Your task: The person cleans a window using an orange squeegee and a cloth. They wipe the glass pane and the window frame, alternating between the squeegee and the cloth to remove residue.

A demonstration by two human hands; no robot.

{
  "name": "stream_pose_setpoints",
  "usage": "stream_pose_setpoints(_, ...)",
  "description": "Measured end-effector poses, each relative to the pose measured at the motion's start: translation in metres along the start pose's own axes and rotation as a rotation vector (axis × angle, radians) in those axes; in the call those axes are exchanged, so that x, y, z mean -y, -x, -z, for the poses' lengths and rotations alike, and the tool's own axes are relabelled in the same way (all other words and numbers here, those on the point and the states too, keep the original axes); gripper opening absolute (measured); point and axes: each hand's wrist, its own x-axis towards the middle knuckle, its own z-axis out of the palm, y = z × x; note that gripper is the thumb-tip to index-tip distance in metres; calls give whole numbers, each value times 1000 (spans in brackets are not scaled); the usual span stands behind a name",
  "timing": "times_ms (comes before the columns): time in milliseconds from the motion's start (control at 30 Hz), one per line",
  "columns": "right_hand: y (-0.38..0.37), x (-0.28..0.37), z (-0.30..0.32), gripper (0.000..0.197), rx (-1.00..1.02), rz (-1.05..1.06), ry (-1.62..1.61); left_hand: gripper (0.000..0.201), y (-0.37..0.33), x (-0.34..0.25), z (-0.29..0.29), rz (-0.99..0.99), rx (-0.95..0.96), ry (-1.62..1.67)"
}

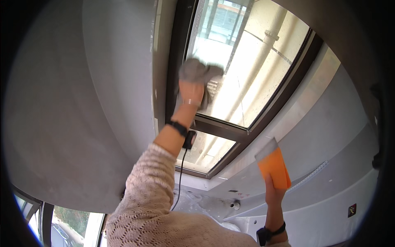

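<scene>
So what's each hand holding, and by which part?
The right hand holds an orange-handled scraper by its lower end. The left hand has a grey cloth, too blurred to tell by which part.

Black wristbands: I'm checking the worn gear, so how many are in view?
2: the left wristband on the bare left forearm, and the right wristband just below the right hand, which holds the orange scraper. Any under the knitted sleeve would be hidden.

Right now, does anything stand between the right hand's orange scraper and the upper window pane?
In this view, the dark window frame runs between the orange scraper in the right hand and the upper pane; no loose object shows there.
</scene>
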Motion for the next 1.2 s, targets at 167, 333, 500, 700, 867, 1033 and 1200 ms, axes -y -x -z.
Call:
stream_pose_setpoints(167,-74,-23,-71,46,-20,331,349,23,159,31,18,66,505,-81)
stream_pose_setpoints(333,-177,-38,-159,63,15,786,996,31,237,73,77,-231,713,-87)
stream_pose_setpoints(500,-218,-33,-203,66,31,682,1120,22,288,72,202,406,604,532)
stream_pose_setpoints(700,-378,71,-171,55,-578,987,1066,8,278,86,241,290,938,298)
stream_pose_setpoints(867,-262,41,-188,66,-184,900,1246,11,281,97,275,-32,739,183)
stream_pose_setpoints(1033,-342,169,-164,60,-492,925,1099,12,274,95,265,-47,800,261)
stream_pose_setpoints(1200,-392,149,-169,46,-494,795,949,9,286,103,252,405,812,486)
